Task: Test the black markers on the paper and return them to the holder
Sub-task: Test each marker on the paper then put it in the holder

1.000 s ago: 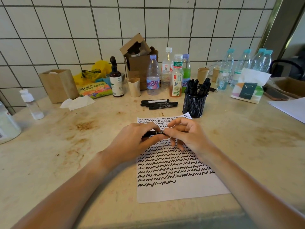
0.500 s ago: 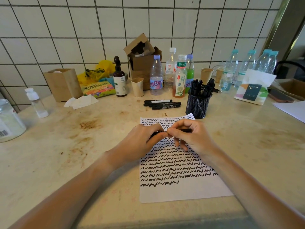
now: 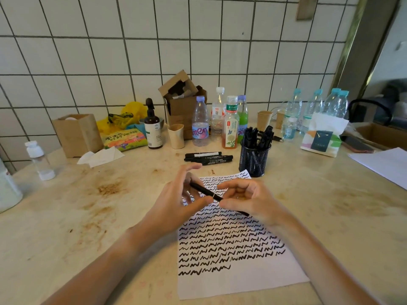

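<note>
1 head view (wide-angle) looks forward and down, close over the table [image 3: 66, 216].

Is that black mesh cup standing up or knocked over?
Upright. The mesh holder stands on its base on the table, just beyond the paper, with black markers poking out of its open top.

Soft even daylight – hands motion-blurred, wide-angle bending at edges, shadows faint.

A break-room or pantry corner, likely in a workplace: a stained stone counter [image 3: 66, 216] meets a white tiled wall [image 3: 198, 51] beyond the hands, with drink bottles [image 3: 200, 122], paper cups [image 3: 264, 119], cardboard boxes [image 3: 182, 102] and a tissue pack [image 3: 321, 137] crowded along it
</note>
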